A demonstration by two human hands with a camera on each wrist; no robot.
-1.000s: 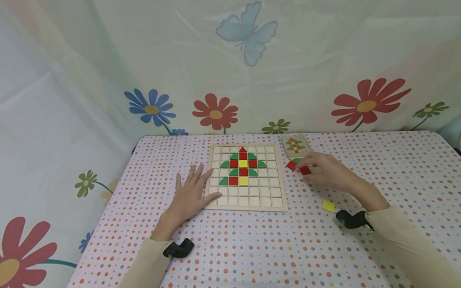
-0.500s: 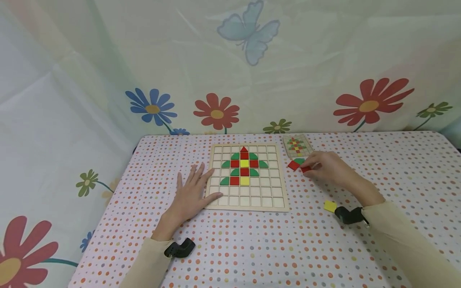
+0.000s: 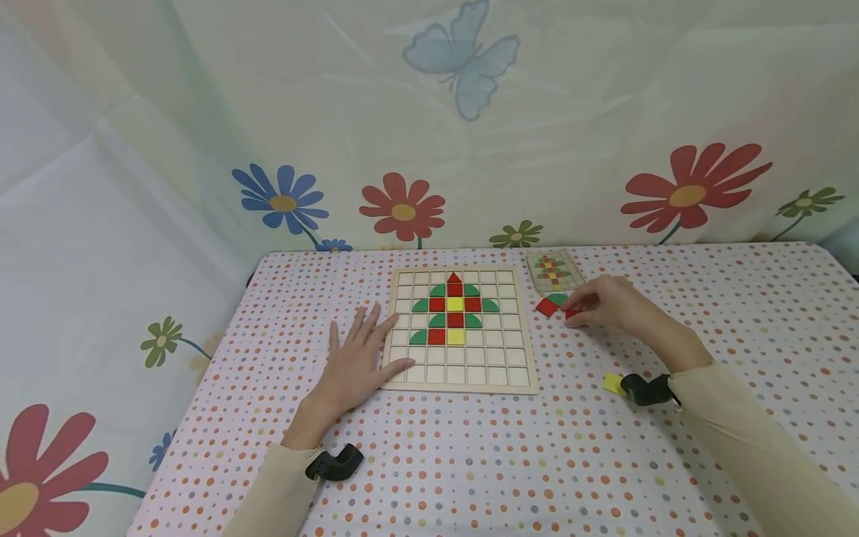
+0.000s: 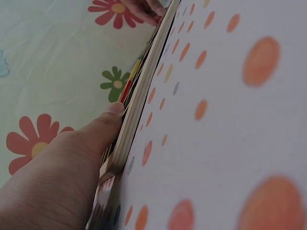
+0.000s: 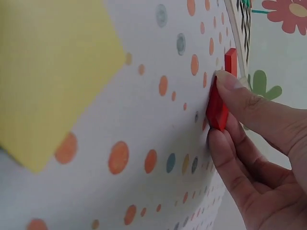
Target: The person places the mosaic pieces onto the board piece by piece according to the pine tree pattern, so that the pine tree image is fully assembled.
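My left hand [image 3: 352,369] lies with spread fingers at the left side of a wooden grid board [image 3: 496,375], its thumb over the frame. In the left wrist view the thumb [image 4: 108,117] touches the board's edge. Coloured tiles on the board form a tree shape, with a yellow tile [image 3: 455,338] in its lowest filled row. To the right of the board, my right hand [image 3: 617,306] pinches a red square tile [image 5: 217,108] between thumb and fingertips, with one edge tipped up. Beside it lie another red tile [image 3: 546,307] and a green tile [image 3: 556,298], partly covered.
A pattern card [image 3: 555,270] showing a similar tree lies behind the loose tiles. Nearer the front, a yellow square tile [image 3: 611,384] sits partly behind the right wrist's camera. The dotted tablecloth [image 3: 470,462] meets a flowered backdrop at the far edge.
My right hand has closed its fingertips on the red tile and shifted slightly. Its wrist has moved left and now partly covers the yellow tile. The left hand stays put.
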